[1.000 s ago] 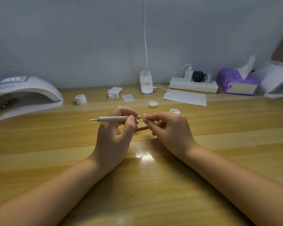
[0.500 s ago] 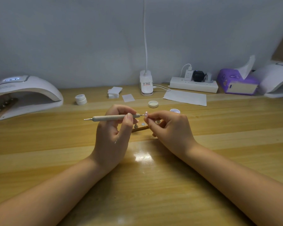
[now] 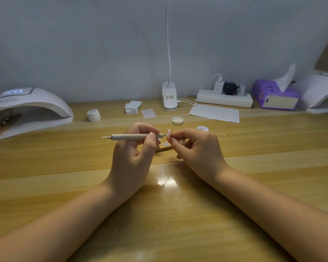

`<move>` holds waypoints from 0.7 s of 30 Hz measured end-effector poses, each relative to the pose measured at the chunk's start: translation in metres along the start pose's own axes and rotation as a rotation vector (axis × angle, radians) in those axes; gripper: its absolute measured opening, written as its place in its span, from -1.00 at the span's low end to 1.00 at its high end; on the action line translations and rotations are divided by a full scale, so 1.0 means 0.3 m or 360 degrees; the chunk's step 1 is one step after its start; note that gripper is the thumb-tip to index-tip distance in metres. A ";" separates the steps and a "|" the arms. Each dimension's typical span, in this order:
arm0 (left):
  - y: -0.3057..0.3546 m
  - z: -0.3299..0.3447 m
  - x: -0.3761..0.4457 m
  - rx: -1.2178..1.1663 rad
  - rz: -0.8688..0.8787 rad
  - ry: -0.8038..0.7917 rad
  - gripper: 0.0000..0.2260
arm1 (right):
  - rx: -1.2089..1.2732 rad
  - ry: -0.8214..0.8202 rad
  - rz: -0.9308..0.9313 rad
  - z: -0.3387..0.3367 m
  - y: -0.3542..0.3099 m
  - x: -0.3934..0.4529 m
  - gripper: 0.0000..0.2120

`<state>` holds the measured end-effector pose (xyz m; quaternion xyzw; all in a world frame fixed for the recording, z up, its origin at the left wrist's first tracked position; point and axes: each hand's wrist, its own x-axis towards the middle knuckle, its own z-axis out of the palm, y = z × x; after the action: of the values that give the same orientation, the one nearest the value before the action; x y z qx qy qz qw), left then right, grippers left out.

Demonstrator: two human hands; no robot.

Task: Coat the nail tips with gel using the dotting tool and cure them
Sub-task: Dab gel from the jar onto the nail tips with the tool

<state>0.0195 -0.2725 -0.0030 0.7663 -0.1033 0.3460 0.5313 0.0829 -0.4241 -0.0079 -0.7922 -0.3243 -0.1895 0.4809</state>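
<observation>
Dotting tool [image 3: 134, 136]: your left hand [image 3: 133, 157] pinches it level, point touching the nail tip [image 3: 169, 132]. Your right hand [image 3: 199, 152] pinches that nail tip just beside the point, steadying it for coating.

Wooden table [image 3: 254, 186] with lamps [image 3: 27, 106], jars [image 3: 93, 115], paper [image 3: 214, 113]

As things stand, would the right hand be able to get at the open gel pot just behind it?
Probably not right away. The open gel pot sits close behind the right hand with nothing between them, but that hand's fingers pinch a nail tip against the dotting tool, so it is occupied.
</observation>
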 end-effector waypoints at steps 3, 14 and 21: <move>0.000 0.001 0.001 0.0017 -0.0001 -0.0009 -0.91 | -0.0010 -0.0008 -0.0004 -0.001 0.001 0.001 -0.88; 0.000 -0.001 -0.001 0.0019 0.0022 -0.0017 -0.93 | -0.0022 -0.0019 0.0000 0.000 0.002 0.000 -0.87; 0.002 0.000 -0.002 0.0008 0.0005 -0.0009 -0.92 | -0.0023 -0.0009 -0.0006 -0.001 0.000 0.000 -0.87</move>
<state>0.0187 -0.2728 -0.0030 0.7685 -0.1052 0.3449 0.5286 0.0829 -0.4244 -0.0078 -0.7956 -0.3256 -0.1905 0.4741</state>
